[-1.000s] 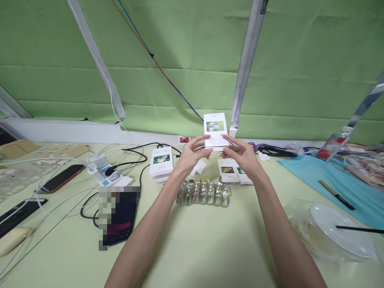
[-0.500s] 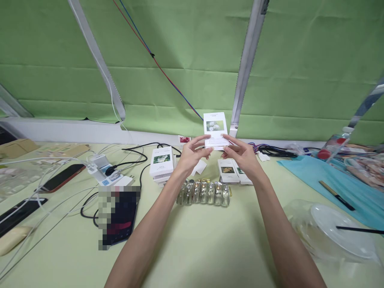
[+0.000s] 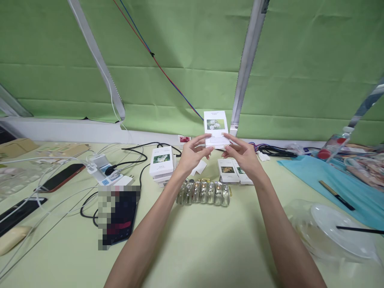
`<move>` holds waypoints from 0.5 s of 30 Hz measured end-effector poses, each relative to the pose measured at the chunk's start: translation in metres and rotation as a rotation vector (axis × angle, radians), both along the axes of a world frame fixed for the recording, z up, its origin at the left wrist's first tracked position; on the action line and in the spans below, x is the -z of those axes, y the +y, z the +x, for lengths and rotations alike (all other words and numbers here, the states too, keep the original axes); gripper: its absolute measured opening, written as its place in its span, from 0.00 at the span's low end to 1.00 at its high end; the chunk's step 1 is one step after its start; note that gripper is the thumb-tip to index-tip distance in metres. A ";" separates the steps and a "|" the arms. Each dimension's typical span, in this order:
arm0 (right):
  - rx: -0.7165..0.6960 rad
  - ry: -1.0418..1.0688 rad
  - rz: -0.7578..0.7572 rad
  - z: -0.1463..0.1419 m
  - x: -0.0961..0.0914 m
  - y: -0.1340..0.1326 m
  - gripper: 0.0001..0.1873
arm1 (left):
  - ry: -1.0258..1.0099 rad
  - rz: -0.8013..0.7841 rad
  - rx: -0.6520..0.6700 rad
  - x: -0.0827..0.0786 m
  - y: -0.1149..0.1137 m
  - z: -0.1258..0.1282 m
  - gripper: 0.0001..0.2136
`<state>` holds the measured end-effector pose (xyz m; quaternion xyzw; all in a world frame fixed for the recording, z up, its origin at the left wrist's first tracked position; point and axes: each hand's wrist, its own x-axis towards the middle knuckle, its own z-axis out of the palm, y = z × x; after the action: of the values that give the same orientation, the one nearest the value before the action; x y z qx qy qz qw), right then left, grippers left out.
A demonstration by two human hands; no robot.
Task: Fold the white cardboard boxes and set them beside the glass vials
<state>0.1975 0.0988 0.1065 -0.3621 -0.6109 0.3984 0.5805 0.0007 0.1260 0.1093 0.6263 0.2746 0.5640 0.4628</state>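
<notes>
Between both hands a white box with a white-flower picture is held up above the back of the table. My left hand pinches its lower left edge; my right hand grips the lower right edge. Below it, a row of small glass bottles lies side by side, with some gold-coloured pieces behind. Left of my left hand stands a stack of white flower-print boxes. More white boxes lie under my right hand, partly hidden by it. A small white paper sits near my left fingers.
On the left are a tablet, a power strip, phones and tangled cables. At the right lie a blue cloth with a knife-like tool, a lidded plastic container and a plastic bottle.
The held box has tilted slightly, so its front now faces me more squarely and its lower edge shows less. Both hands keep their grip in nearly the same place.
</notes>
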 end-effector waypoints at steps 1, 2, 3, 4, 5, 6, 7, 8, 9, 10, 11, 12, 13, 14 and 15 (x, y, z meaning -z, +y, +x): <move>0.001 -0.001 0.001 0.000 0.000 0.000 0.32 | 0.001 0.001 0.001 0.000 0.000 0.000 0.23; 0.002 -0.004 0.004 0.000 0.000 0.001 0.32 | 0.002 0.003 0.000 0.000 0.000 0.000 0.23; 0.002 -0.008 0.008 0.000 0.001 0.001 0.31 | 0.004 0.005 -0.002 0.000 0.000 0.000 0.23; 0.003 -0.010 0.012 0.001 0.001 0.002 0.31 | 0.007 0.006 -0.002 0.000 0.000 0.000 0.23; 0.004 -0.011 0.016 0.001 0.002 0.002 0.31 | 0.009 0.008 -0.002 0.000 0.000 0.000 0.23; 0.005 -0.011 0.020 0.001 0.003 0.003 0.31 | 0.009 0.010 0.000 0.001 0.001 -0.001 0.23; 0.006 -0.011 0.022 0.001 0.003 0.003 0.31 | 0.008 0.011 0.003 0.001 0.001 -0.001 0.23; 0.008 -0.011 0.023 0.001 0.003 0.003 0.31 | 0.005 0.012 0.007 0.002 0.001 -0.001 0.23; 0.011 -0.012 0.024 0.000 0.003 0.003 0.31 | 0.000 0.014 0.011 0.002 0.002 -0.001 0.23; 0.013 -0.014 0.023 0.000 0.003 0.003 0.31 | -0.004 0.015 0.014 0.002 0.002 -0.001 0.23; 0.015 -0.016 0.021 0.000 0.003 0.003 0.31 | -0.008 0.015 0.016 0.002 0.002 -0.001 0.23; 0.015 -0.018 0.020 0.000 0.002 0.002 0.31 | -0.012 0.013 0.017 0.002 0.002 -0.001 0.23; 0.013 -0.018 0.018 0.000 0.002 0.002 0.32 | -0.016 0.011 0.019 0.002 0.002 -0.001 0.22; 0.011 -0.016 0.016 -0.001 0.002 0.002 0.32 | -0.021 0.010 0.022 0.002 0.002 -0.001 0.23; 0.007 -0.013 0.015 0.000 0.002 0.002 0.32 | -0.026 0.009 0.026 0.002 0.002 -0.001 0.23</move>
<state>0.1970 0.1003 0.1050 -0.3623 -0.6163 0.3893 0.5809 -0.0004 0.1277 0.1074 0.6244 0.2579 0.5673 0.4709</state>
